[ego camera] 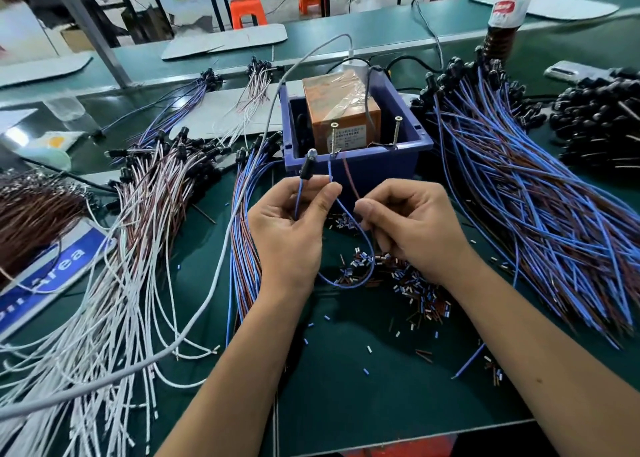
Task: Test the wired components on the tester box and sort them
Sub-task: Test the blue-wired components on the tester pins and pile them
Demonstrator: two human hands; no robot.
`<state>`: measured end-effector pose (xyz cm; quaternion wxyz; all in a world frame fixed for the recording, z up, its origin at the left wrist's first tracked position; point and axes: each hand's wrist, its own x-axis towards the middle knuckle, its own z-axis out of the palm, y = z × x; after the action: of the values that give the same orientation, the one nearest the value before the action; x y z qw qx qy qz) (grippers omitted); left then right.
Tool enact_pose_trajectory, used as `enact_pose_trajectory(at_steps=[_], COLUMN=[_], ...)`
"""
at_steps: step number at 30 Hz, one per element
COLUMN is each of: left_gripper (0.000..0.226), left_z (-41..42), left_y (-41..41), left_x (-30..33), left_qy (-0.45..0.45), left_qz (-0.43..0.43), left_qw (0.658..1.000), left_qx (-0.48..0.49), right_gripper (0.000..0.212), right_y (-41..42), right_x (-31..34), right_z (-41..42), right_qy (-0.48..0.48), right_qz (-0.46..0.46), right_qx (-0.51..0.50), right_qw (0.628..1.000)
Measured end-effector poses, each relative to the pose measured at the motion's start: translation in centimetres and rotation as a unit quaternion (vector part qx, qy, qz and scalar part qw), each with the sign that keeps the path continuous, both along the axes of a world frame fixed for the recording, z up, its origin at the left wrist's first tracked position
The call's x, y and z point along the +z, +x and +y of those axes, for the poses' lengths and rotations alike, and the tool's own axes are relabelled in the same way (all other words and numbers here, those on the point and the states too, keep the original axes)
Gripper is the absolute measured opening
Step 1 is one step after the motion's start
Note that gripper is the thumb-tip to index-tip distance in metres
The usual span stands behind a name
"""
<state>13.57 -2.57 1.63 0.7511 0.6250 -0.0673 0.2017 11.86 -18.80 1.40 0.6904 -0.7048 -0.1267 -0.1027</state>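
A blue tester box (360, 169) stands mid-table, with an orange unit (341, 110) inside and two upright screws (333, 138) at its front rim. My left hand (291, 228) pinches one wired component (306, 165), its black holder and clear bulb pointing up. The component's blue wire (349, 283) loops down below both hands, and its blue end rises to the left screw. My right hand (412, 228) pinches the component's brown wire (350, 179) just in front of the box.
A big pile of blue and brown wired components (540, 197) lies at the right, with black holders (602, 124) beyond. Sorted bundles of blue-brown (246, 235) and white-brown wires (138, 248) lie at the left. Cut insulation bits (412, 290) litter the green mat.
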Motion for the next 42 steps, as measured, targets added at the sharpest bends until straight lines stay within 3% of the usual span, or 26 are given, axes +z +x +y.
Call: enact_pose_trajectory(at_steps=[4,9,12,22,42], left_gripper=[0.013,0.012,0.016,0.016,0.015], left_z=[0.3,-0.2,-1.1,-2.7,-2.9], left_y=[0.3,0.5,0.6,0.1,-0.2], left_x=[0.0,1.0,1.8,2.4,2.4], left_qy=[-0.013,0.01,0.035,0.111,0.093], left_qz=[0.002,0.003,0.011,-0.004,-0.003], left_qw=[0.998,0.99,0.985,0.976,0.981], left_qx=[0.059,0.138,0.169,0.185,0.171], right_gripper=[0.021,0.016,0.022,0.03,0.029], right_y=[0.1,-0.5,-0.5,-0.1,-0.1], right_x=[0.2,0.0,-0.2,0.0,0.2], right_z=[-0.4,-0.1,-0.1,-0.5,-0.8], right_qy=[0.045,-0.076,-0.096,-0.069,-0.047], right_qz=[-0.01,-0.125,-0.131,-0.095,-0.101], right_qx=[-0.059,-0.188,-0.236,-0.232,-0.27], right_qw=[0.997,0.971,0.958,0.966,0.956])
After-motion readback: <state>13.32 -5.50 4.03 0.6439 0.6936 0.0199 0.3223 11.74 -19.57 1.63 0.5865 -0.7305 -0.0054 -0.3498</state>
